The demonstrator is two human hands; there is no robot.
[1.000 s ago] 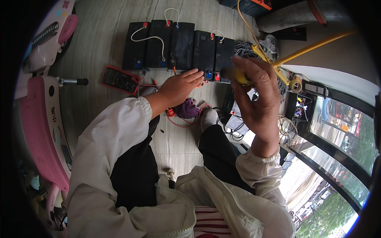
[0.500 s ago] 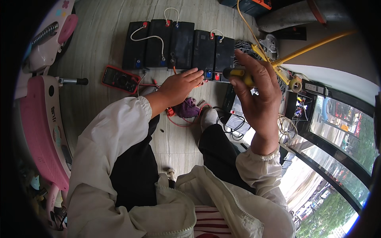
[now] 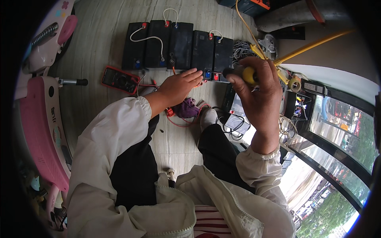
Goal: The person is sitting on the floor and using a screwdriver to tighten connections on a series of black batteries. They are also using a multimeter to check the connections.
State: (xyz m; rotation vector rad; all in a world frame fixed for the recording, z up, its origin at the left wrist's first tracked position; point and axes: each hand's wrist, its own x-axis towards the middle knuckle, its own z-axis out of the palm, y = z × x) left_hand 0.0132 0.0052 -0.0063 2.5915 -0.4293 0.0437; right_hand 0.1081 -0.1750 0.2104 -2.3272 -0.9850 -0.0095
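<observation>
Clock read from the view's centre: at two, the right hand (image 3: pixel 257 95) grips a yellow-handled tool (image 3: pixel 249 75) between thumb and fingers. Near eleven, the left hand (image 3: pixel 180 88) lies with fingers straight and together beside the batteries (image 3: pixel 181 45); an orange wire (image 3: pixel 174 70) runs toward it, but whether it pinches anything cannot be told. The batteries stand rowed at twelve, the meter (image 3: pixel 120 80) at ten, a pink machine (image 3: pixel 43 135) at nine.
</observation>
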